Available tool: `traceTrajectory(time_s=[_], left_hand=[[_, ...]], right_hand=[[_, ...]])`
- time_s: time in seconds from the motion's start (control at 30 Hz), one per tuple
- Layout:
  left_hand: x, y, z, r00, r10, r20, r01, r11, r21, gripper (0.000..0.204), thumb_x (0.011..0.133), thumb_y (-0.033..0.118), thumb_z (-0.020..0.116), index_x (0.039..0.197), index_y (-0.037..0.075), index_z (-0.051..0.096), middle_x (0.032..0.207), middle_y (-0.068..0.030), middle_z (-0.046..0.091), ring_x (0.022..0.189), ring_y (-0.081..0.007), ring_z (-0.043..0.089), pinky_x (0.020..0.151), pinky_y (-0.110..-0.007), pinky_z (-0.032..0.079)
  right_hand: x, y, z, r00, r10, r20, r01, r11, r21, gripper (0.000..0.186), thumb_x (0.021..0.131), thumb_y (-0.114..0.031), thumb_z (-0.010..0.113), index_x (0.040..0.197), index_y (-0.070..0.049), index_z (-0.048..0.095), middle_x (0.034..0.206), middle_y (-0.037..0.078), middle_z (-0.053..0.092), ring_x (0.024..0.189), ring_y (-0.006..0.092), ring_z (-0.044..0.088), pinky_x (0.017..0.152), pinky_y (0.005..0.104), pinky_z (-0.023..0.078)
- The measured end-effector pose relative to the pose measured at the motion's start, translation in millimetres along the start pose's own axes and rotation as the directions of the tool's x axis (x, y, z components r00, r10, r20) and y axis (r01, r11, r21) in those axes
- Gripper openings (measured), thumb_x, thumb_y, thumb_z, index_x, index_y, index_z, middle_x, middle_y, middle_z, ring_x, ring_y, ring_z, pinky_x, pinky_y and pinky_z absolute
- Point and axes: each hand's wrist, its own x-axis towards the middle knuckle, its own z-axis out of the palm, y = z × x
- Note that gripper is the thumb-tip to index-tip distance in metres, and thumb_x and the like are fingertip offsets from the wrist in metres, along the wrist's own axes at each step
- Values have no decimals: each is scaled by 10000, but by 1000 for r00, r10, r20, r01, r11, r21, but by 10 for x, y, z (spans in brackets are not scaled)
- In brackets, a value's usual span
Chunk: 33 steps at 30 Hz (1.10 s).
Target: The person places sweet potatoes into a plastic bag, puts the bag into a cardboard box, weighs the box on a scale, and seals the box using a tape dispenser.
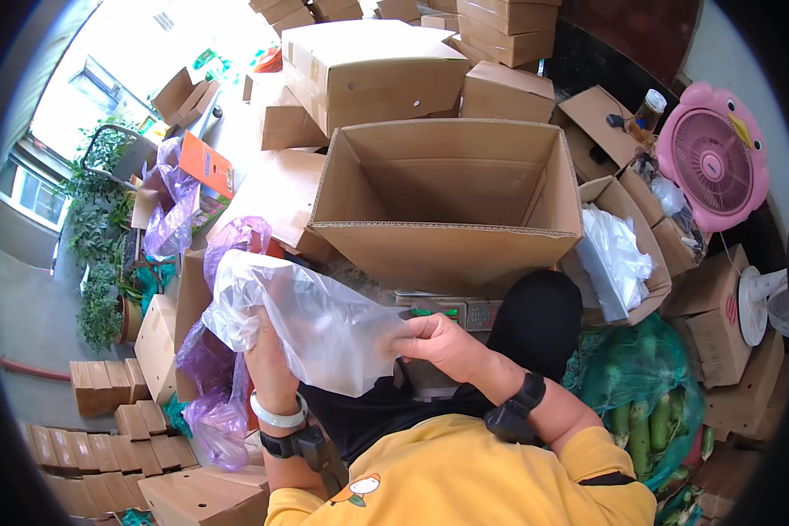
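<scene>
A clear, whitish plastic bag [324, 326] is stretched between my two hands, above my lap and in front of the big open carton. My right hand [438, 344] pinches the bag's right edge between thumb and fingers. On the other side, my left hand [270, 355] reaches up into or behind the film. The plastic veils its fingers, so their grip cannot be made out. Beyond the bag stands an open cardboard box [451, 254], tilted toward me; no contents show in it. A scale with a lit green display [437, 312] sits partly hidden under the box.
Right of my knee, a carton holds white plastic bags [618, 254]. A green net sack of long green vegetables [644, 421] lies below it. Purple plastic film [215, 412] hangs at left. Stacked cartons [373, 74] rise behind, and a pink fan [713, 158] stands at right.
</scene>
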Motion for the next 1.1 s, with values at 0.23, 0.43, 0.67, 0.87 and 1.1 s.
traceTrajectory(time_s=[0.23, 0.43, 0.67, 0.87, 1.1], left_hand=[[98, 161, -23, 838, 377, -395, -355, 926, 131, 519, 916, 93, 568, 1369, -21, 343, 1281, -125, 490, 1139, -204, 502, 984, -318, 391], [-342, 162, 433, 929, 298, 221, -371, 761, 532, 274, 736, 15, 682, 979, 17, 556, 964, -35, 573, 882, -160, 530, 782, -286, 425], [-300, -135, 500, 951, -138, 277, 126, 990, 60, 172, 805, -33, 632, 959, 28, 584, 836, -13, 628, 720, -105, 574, 695, -231, 459], [-213, -76, 470, 937, -208, 282, 315, 853, -417, 136, 879, -6, 578, 990, 67, 548, 929, -34, 632, 803, -111, 602, 700, -245, 480], [-23, 379, 128, 985, -104, -139, 28, 886, -463, 149, 887, -1, 546, 993, 84, 484, 822, 7, 532, 717, -64, 508, 642, -198, 428]], right_hand=[[45, -191, -24, 977, -152, -148, 131, 981, -145, 63, 828, -56, 685, 864, -6, 676, 780, 18, 665, 688, 63, 581, 666, 220, 464], [105, -396, 191, 955, -203, -215, 162, 968, -193, 216, 799, -144, 755, 903, 8, 643, 776, -10, 633, 697, 37, 539, 611, 214, 442], [165, -352, 297, 953, -184, -240, 149, 977, -155, 257, 787, -226, 775, 759, -34, 606, 682, -52, 535, 634, 21, 426, 528, 209, 364], [209, -463, 216, 948, -284, -146, 177, 848, -500, 323, 782, -244, 757, 697, 20, 591, 653, 21, 564, 597, 69, 468, 532, 274, 395], [274, -1275, 208, 618, -764, 186, 304, 14, -953, 236, 719, -23, 648, 616, 16, 439, 650, 128, 447, 566, 262, 471, 524, 341, 382]])
